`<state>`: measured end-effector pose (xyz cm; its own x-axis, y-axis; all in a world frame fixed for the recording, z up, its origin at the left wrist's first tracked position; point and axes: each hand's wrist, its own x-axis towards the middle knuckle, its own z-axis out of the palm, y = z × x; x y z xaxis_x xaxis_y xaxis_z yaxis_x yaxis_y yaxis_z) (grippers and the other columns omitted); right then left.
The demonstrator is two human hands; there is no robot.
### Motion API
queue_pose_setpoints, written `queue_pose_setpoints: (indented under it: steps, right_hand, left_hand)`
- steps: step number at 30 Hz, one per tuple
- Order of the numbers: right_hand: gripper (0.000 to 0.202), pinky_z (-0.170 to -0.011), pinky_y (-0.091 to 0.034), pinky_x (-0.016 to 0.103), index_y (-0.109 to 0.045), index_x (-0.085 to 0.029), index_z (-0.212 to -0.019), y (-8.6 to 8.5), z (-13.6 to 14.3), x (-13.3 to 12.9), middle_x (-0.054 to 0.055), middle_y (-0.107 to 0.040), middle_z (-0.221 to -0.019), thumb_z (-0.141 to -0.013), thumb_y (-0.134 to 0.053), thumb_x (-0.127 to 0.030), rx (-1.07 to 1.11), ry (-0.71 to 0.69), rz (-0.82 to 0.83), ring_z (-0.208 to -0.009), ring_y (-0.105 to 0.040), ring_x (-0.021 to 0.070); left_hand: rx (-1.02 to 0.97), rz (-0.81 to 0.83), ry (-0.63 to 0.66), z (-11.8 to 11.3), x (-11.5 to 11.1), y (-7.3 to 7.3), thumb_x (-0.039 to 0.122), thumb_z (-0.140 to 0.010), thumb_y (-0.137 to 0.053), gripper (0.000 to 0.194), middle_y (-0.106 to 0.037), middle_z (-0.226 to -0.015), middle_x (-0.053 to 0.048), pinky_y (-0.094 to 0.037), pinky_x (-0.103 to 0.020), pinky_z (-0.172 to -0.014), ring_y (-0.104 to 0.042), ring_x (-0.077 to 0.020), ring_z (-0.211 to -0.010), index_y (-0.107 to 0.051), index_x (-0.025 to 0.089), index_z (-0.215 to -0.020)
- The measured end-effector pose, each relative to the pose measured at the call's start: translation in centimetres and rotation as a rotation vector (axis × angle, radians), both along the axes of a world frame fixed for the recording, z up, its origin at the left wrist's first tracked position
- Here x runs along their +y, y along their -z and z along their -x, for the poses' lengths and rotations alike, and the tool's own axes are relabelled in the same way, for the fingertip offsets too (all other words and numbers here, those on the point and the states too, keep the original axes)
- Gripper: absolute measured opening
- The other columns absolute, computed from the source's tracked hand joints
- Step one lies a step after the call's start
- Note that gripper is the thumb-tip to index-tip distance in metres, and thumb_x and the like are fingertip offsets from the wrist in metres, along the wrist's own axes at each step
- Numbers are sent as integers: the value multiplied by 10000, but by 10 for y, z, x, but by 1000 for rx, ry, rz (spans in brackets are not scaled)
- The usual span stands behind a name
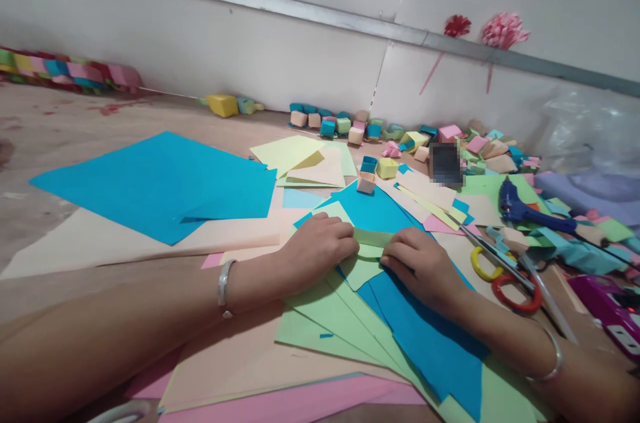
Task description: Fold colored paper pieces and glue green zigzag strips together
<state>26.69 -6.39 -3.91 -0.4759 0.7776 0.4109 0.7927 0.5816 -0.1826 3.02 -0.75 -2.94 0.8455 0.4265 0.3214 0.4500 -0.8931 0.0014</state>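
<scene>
A light green paper strip (373,236) is stretched between my two hands, over a pile of coloured sheets. My left hand (320,246) grips its left end with curled fingers. At its right end, my right hand (423,266) pinches the strip. Below the strip lies another light green piece (363,269). Blue paper (435,343) spreads under my right hand, and light green sheets (330,323) fan out beneath my left hand. The fingertips of both hands are partly hidden.
Scissors with red and yellow handles (517,293) and a blue glue gun (530,209) lie at the right. A large blue sheet (160,183) is at the left. Small folded paper boxes (327,128) line the wall. A purple power strip (607,309) sits far right.
</scene>
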Motion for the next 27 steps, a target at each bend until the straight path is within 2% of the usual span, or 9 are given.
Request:
queue_pose_setpoints:
  steps: [3,6,10,15,23,27]
  right_hand:
    - [305,-682,-385,312,-605,-174,-751,3,-2,3,64,-599,-755,-984,-471,-320,5,78,69,-766,-531,199]
    - [322,-638,-363,299,-562,-190,-721,5,-5,7,32,-570,-714,-972,-490,-379,15,142,162,-711,-523,180]
    - [331,-628,-347,294,-525,-198,-699,3,-6,8,22,-565,-713,-964,-499,-394,36,157,205,-699,-508,171]
    - [332,-630,-330,295,-495,-201,-685,1,-3,7,16,-540,-699,-962,-508,-384,32,150,217,-699,-489,172]
    - [322,-630,-318,299,-483,-201,-684,-3,-1,8,17,-517,-694,-960,-493,-365,14,157,255,-707,-475,176]
    - [310,-628,-309,298,-477,-202,-691,-4,-1,8,18,-508,-699,-961,-482,-355,8,148,271,-714,-470,179]
  left_hand:
    - [25,9,-71,-1,1,-2,187,-930,-542,188,-628,-778,-32,-245,-326,-588,-515,-179,-723,-639,186,-770]
    - [42,16,-217,-1,3,-3,259,-944,-543,241,-623,-735,-41,-217,-330,-571,-506,-189,-691,-612,173,-730]
    - [61,88,-329,0,5,-5,330,-939,-560,276,-620,-698,-42,-188,-322,-557,-489,-192,-647,-602,172,-716]
    - [96,169,-377,0,6,-9,352,-918,-590,265,-638,-716,-42,-185,-310,-553,-508,-199,-657,-619,176,-722]
    - [100,189,-393,1,12,-6,364,-900,-619,272,-636,-673,-33,-183,-300,-535,-527,-187,-625,-597,172,-709]
    - [80,274,-395,0,16,-8,430,-873,-655,303,-641,-678,-30,-202,-289,-536,-531,-190,-635,-596,171,-727]
